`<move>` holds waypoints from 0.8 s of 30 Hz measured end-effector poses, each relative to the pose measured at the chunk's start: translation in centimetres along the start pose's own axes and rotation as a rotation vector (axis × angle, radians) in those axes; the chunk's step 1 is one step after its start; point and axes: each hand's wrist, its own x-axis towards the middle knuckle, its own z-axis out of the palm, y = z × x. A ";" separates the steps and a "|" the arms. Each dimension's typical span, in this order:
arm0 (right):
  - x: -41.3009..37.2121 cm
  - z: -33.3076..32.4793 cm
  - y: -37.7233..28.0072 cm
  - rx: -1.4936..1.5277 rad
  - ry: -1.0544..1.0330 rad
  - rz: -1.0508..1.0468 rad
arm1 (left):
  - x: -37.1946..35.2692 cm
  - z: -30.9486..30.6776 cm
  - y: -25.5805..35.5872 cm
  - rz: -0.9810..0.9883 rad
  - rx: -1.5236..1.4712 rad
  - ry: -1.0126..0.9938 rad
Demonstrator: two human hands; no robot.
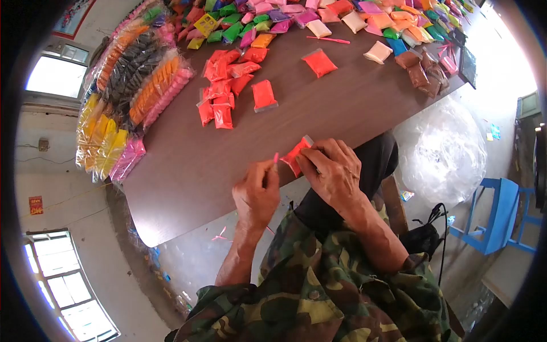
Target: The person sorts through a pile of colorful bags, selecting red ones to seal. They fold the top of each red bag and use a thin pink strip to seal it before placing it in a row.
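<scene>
My right hand (336,174) pinches the upper end of a small red packet (293,156) with a clear sealed edge, just over the table's near edge. Close beside it on the left, my left hand (256,191) is closed around a thin pink stick (276,158); only its tip shows above the fingers. A narrow gap lies between the stick and the packet. Farther up the table are a single red packet (264,95), another red packet (319,62) and a loose heap of red packets (221,88).
The brown table (188,176) carries many coloured packets (285,17) at the back, bundled bags (137,74) at left and brown packets (424,74) at right. A pink stick (328,40) lies there too. A clear plastic bag (441,151) and blue stool (493,216) stand right.
</scene>
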 end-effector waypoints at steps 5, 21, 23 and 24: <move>0.3 -0.2 -0.3 0.012 0.009 0.008 | -0.9 2.0 -0.5 0.085 0.073 -0.033; 0.8 0.1 -0.2 0.065 0.011 0.090 | 0.0 1.0 -1.4 0.066 0.020 0.020; 0.9 -0.1 -0.3 0.070 -0.002 0.102 | -1.1 1.1 -0.2 0.147 -0.025 0.010; 1.0 -0.2 -0.3 0.072 -0.009 0.106 | -1.3 1.4 -0.4 0.138 -0.019 0.009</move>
